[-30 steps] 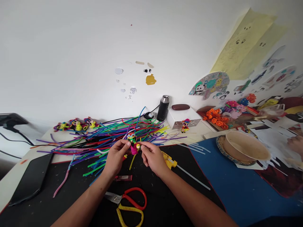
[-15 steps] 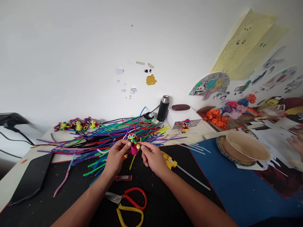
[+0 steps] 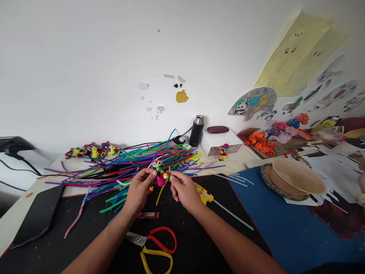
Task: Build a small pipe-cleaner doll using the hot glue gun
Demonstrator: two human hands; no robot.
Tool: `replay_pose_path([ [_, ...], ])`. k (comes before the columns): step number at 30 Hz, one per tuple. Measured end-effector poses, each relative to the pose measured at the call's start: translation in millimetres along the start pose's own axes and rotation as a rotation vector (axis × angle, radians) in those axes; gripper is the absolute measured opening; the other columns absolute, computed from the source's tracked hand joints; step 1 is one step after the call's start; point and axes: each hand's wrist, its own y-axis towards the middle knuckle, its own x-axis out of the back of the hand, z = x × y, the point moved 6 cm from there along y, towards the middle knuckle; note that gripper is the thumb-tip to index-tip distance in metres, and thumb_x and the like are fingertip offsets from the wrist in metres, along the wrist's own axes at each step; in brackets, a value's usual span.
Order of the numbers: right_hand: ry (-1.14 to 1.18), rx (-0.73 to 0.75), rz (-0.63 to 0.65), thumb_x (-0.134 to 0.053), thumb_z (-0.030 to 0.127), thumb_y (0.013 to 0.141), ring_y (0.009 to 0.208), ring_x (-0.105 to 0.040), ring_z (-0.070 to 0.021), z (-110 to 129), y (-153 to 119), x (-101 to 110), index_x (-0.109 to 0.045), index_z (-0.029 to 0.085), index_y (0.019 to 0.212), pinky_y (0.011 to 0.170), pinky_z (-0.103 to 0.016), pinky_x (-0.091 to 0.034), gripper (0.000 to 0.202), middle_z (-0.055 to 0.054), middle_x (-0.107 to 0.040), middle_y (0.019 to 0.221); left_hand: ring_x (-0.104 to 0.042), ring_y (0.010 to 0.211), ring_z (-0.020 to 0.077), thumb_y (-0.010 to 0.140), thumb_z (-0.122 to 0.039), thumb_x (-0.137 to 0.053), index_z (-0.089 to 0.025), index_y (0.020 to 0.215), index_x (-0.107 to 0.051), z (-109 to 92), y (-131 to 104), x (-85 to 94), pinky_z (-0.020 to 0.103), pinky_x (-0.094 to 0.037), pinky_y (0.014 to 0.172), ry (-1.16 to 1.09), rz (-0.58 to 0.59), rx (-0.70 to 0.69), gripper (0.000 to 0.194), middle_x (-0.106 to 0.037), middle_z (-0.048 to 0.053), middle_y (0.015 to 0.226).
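Observation:
A small pipe-cleaner figure [image 3: 161,179] hangs in front of me above the mat, magenta below with a green, red and blue head and a pale yellow ball at its side. My left hand [image 3: 140,187] pinches its left side between thumb and forefinger. At its other side, my right hand [image 3: 184,190] is closed, thumb and forefinger meeting the edge by the yellow ball; the exact contact is too small to make out. Scissors [image 3: 154,243] with red and yellow handles lie below my hands. Beside my right wrist rests a yellow glue gun [image 3: 203,193] with a glue stick in it.
Loose coloured pipe cleaners [image 3: 114,175] spread behind my hands. Several finished figures [image 3: 94,150] lie at back left; another figure [image 3: 224,151] stands by a white box [image 3: 218,139]. A black flask [image 3: 196,131], a phone-like black slab [image 3: 40,215] and a bowl [image 3: 296,179] surround the mat.
The figure has tilted and shifted slightly left and down between my fingers. My hands stay almost in place. At the far right, another person's hand has moved mostly out of view.

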Motion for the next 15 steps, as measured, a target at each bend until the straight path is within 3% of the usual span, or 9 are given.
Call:
replay_pose_path([
  [15, 0.003, -0.01, 0.01, -0.062, 0.055, 0.093, 0.036, -0.035, -0.0078, -1.8, 0.3, -2.5, -0.072, 0.011, 0.124, 0.039, -0.023, -0.026, 0.054, 0.01, -0.046, 0.047, -0.065, 0.066, 0.0159, 0.072, -0.053, -0.09, -0.019, 0.081, -0.072, 0.5, 0.1, -0.4, 0.026, -0.054, 0.065, 0.029, 0.003, 0.002, 0.039, -0.071, 0.001, 0.075],
])
